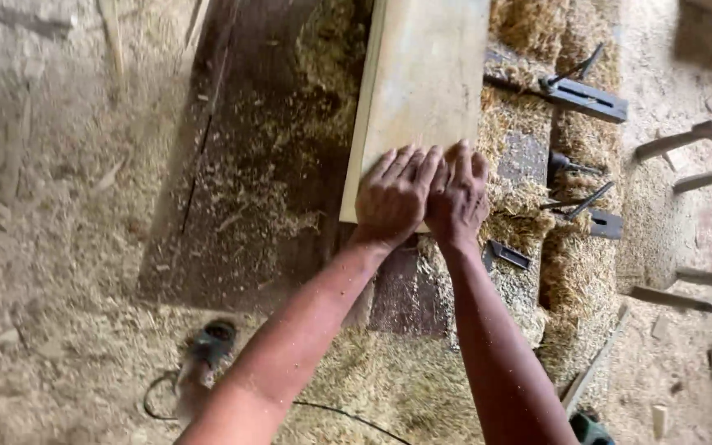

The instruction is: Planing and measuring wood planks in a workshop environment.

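Note:
A pale wooden board [426, 82] lies lengthwise on a dark machine table [232, 214] covered with wood shavings. My left hand [395, 196] rests flat on the board's near end, fingers together and pointing away from me. My right hand [457, 195] lies flat right beside it, touching it, also pressed on the near end. Neither hand grips anything; both palms are down on the wood.
Metal clamps and levers [583, 95] stick out of the shavings to the right of the board. A power tool with a cable [208, 346] lies on the sawdust floor at lower left. Curved wooden parts [702, 136] stand at the right edge.

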